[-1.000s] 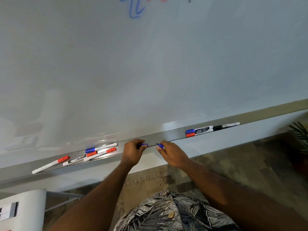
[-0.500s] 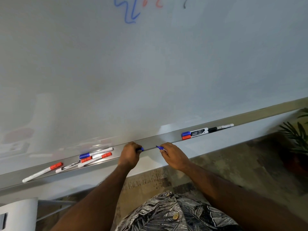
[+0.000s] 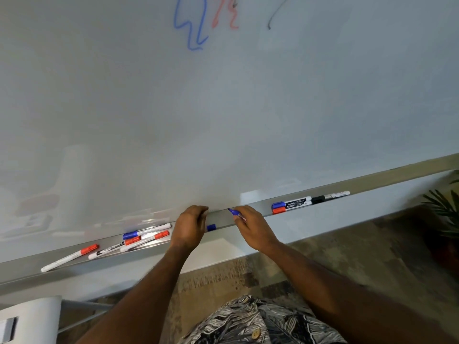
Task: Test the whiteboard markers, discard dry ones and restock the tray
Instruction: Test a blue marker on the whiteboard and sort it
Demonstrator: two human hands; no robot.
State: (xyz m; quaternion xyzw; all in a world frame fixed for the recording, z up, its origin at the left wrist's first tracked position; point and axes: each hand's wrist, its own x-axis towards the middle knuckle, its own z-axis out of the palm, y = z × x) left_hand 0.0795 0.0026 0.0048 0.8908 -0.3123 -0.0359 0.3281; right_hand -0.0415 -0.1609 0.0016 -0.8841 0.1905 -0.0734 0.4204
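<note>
My right hand (image 3: 252,228) grips an uncapped blue marker (image 3: 234,213), its tip pointing up and left just in front of the tray (image 3: 372,186) under the whiteboard (image 3: 223,108). My left hand (image 3: 190,227) is curled beside it and pinches the blue cap (image 3: 211,227). On the tray's left part lie several markers with red and blue caps (image 3: 139,238). On the right lie a blue-capped marker (image 3: 289,203), a red-capped marker (image 3: 280,210) and a black-capped marker (image 3: 330,197). Blue, red and black scribbles (image 3: 196,28) mark the top of the board.
A potted plant (image 3: 444,212) stands at the right edge on the patterned floor (image 3: 347,244). A white object (image 3: 27,321) with a grey frame sits at the bottom left. My patterned shirt (image 3: 248,324) fills the bottom centre.
My hands have moved a little further apart, the cap drawn away from the marker. The marker tip now tilts up toward the board. The view has tipped upward, showing more scribbles.
</note>
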